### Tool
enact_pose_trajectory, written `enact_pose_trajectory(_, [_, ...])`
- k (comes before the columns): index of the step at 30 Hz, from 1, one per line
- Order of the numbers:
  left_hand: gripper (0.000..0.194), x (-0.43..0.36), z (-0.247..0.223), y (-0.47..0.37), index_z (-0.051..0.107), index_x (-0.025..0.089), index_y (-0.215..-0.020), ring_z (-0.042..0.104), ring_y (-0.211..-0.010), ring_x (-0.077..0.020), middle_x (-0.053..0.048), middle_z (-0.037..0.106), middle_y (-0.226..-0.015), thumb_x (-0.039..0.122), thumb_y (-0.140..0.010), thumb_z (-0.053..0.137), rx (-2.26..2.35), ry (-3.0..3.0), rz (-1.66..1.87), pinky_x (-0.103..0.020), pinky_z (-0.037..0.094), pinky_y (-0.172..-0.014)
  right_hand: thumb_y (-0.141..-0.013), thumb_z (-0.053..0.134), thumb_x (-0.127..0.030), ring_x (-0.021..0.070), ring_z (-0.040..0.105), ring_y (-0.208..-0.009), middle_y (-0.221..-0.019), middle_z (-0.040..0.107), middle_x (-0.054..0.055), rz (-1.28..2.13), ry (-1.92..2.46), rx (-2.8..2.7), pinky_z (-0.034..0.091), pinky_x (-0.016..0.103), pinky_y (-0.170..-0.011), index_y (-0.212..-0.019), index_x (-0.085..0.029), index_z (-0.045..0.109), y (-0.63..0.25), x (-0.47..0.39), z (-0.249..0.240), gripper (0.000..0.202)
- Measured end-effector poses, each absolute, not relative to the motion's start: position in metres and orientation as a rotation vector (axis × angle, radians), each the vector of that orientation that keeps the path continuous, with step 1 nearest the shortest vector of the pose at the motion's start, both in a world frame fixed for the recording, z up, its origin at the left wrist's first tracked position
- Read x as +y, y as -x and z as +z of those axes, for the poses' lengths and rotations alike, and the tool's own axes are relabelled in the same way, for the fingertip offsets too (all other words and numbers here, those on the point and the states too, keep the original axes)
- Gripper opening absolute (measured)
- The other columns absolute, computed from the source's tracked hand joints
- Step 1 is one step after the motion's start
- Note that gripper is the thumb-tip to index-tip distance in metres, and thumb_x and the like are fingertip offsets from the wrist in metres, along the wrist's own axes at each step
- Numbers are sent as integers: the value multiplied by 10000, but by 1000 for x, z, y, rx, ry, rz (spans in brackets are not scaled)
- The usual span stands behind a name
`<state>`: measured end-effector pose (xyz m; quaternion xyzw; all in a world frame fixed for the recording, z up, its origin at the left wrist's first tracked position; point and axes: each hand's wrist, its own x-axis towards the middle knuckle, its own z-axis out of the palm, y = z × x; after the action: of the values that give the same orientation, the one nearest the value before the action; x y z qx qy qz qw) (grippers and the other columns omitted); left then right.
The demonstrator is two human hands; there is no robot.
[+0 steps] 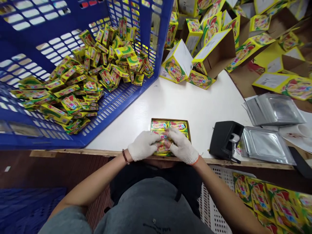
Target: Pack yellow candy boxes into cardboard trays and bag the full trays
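At the table's front edge lies a shallow open display box [190,131] filled with small yellow-green candy packs [177,125]. My left hand [143,145], in a white glove with bare fingertips, reaches over the packs from the left, fingers stretched out. From the right comes my right hand [182,146], gloved the same way, its fingers spread and touching the packs near the box's middle. The fingertips of both hands almost meet there. Neither hand visibly lifts a pack. The packs under my palms are partly hidden.
A blue plastic crate [80,143] on the left holds a heap of small packs [70,102]. Open yellow cartons [214,48] pile up at the back right. A black tape dispenser [223,139] and stacked clear plastic trays [266,143] stand right. Filled boxes [280,201] lie in a white crate below.
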<state>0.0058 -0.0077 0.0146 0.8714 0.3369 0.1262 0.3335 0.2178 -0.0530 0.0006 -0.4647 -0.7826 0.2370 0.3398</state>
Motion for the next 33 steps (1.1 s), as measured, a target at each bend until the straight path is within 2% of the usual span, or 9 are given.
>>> enact_pose_trajectory(3, [164,-20,2,1,711,197,-892,639,-909,-213,-73,695,-990,306,-900,590,928,-2503,401,-374,498,-853,-961,513,-231,265,652,-1022,-1048,685,118,563,1228,-2151,567,452,-869,-1112,-213,668,-208,-71,-14,216])
enact_pose_trajectory(8, [217,28,-7,64,694,181,-1027,550,-1213,-304,-142,585,-1323,278,-843,631,1459,-2496,708,-473,475,-993,-902,501,-114,329,604,-1203,-1242,682,149,412,1180,-2353,501,581,-1003,-1275,-196,630,-195,-90,-27,403])
enact_pose_trajectory(11, [144,79,4,122,660,148,-953,506,-1222,-339,-138,597,-1259,187,-826,605,2035,-2407,651,-564,373,-1056,-894,497,-95,317,607,-1211,-1284,667,150,390,1139,-2414,504,583,-1012,-1317,-199,605,-192,-90,-22,449])
enact_pose_trajectory(14, [177,112,19,166,589,98,-847,495,-1180,-304,-130,628,-1057,68,-904,424,2215,-2317,681,-645,251,-1075,-920,487,-109,297,622,-1191,-1252,683,143,429,1135,-2395,520,560,-1004,-1312,-207,601,-191,-86,-17,420])
enact_pose_trajectory(18, [151,115,30,177,547,122,-767,533,-1070,-250,-55,628,-855,119,-906,488,2136,-2390,642,-588,272,-1082,-935,521,-155,297,615,-1196,-1230,684,145,508,1124,-2313,519,550,-1012,-1280,-197,611,-194,-86,-20,359])
enact_pose_trajectory(23, [110,69,32,134,651,180,-961,589,-1068,-270,-96,681,-1072,231,-874,606,1771,-2678,749,-476,434,-976,-947,546,-270,306,601,-1223,-1263,648,154,671,1276,-1827,501,559,-1026,-1288,-224,585,-194,-79,-17,346])
enact_pose_trajectory(27, [422,19,25,87,615,325,-1223,612,-1132,-228,-51,692,-1161,117,-856,640,942,-2930,1039,-444,499,-984,-944,518,-497,245,691,-1028,-1315,588,145,1297,1235,-1141,602,437,-837,-1418,-258,405,-183,-50,9,543])
enact_pose_trajectory(29, [592,2,19,65,524,365,-1349,612,-1158,-206,-40,688,-1183,65,-851,630,683,-2916,1085,-423,514,-1006,-907,544,-559,223,702,-931,-1226,633,118,1528,1124,-966,609,396,-762,-1397,-248,409,-177,-35,19,596])
enact_pose_trajectory(33, [785,-9,6,28,302,310,-1526,515,-1320,-278,-146,537,-1409,237,-855,703,902,-2509,1184,-495,463,-1088,-810,697,-511,203,683,-854,-1012,692,56,1535,1111,-1030,584,353,-778,-1193,-208,563,-170,-26,20,506])
